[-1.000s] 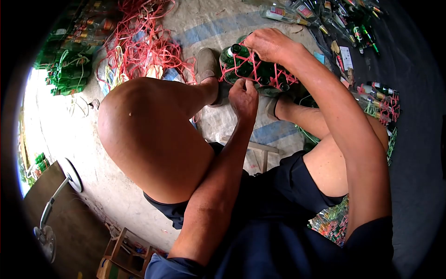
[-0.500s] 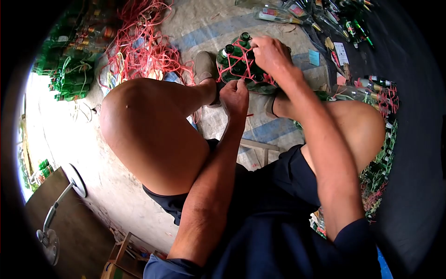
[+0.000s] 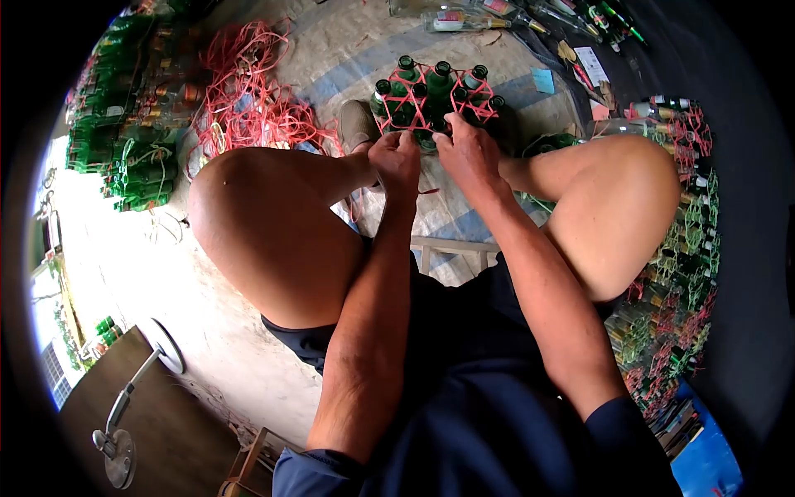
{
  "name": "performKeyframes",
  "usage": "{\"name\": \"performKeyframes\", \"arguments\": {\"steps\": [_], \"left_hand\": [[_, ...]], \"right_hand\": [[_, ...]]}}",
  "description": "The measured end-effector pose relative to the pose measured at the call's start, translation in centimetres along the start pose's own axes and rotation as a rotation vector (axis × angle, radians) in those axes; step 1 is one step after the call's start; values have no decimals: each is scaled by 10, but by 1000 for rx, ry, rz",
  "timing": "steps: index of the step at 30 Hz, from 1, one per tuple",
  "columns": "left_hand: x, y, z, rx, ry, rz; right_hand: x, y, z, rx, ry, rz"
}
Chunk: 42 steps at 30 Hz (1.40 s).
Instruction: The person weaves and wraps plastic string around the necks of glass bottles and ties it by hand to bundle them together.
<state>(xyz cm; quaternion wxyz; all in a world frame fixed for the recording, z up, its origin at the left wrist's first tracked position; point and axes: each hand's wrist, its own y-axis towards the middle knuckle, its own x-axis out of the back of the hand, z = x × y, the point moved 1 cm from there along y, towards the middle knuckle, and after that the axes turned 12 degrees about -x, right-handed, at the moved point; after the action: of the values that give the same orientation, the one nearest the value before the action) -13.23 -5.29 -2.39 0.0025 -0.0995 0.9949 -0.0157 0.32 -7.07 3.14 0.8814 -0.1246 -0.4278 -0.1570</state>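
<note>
Several green glass bottles [image 3: 439, 87] stand upright between my feet in a tight bundle. Pink plastic twine [image 3: 414, 103] criss-crosses around their necks. My left hand [image 3: 396, 163] is closed at the near left edge of the bundle, thumb pressed to the fingers on the twine. Close by on the right, my right hand [image 3: 470, 151] pinches the twine at the near side, its fingertips beside the front bottles. The fingertips partly hide the strand. A short loose pink end shows below the hands.
A tangled heap of pink twine [image 3: 252, 99] lies left of my foot. Stacked green bottles [image 3: 132, 124] stand at far left. Loose clear bottles [image 3: 464, 21] lie at the top, and tied bottles [image 3: 679, 273] line the right. A low stool frame [image 3: 451, 245] sits between my legs.
My right hand has come down from the far right necks to the near side, beside my left hand. The view has shifted and more of the bottle bundle shows.
</note>
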Motion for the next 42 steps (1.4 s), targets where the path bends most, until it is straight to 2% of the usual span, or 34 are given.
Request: {"name": "performKeyframes", "arguments": {"steps": [5, 8, 13, 18, 21, 27, 32, 35, 38, 42], "left_hand": [[3, 1, 8, -9, -7, 19], [3, -1, 3, -88, -1, 12], [7, 1, 0, -64, -24, 61], [6, 0, -1, -175, 90, 47], [5, 0, -2, -210, 128, 63], [-1, -12, -15, -143, 8, 30], [-3, -21, -24, -193, 114, 31], [9, -12, 11, -114, 206, 96], [3, -18, 5, -142, 169, 35], [5, -18, 4, -45, 100, 78]], "right_hand": [[-19, -3, -11, -41, 99, -27], [-24, -4, -15, -48, 151, -45], [-22, -2, -11, -27, 166, -82], [-17, 0, -7, -18, 177, -35], [-14, 3, -5, -32, 65, 41], [-15, 1, -5, -37, 58, 23], [-14, 2, -6, -45, 52, 35], [-9, 0, -3, -71, 27, 57], [-10, 1, -5, -54, 33, 41], [-14, 2, -10, -29, 47, 16]]}}
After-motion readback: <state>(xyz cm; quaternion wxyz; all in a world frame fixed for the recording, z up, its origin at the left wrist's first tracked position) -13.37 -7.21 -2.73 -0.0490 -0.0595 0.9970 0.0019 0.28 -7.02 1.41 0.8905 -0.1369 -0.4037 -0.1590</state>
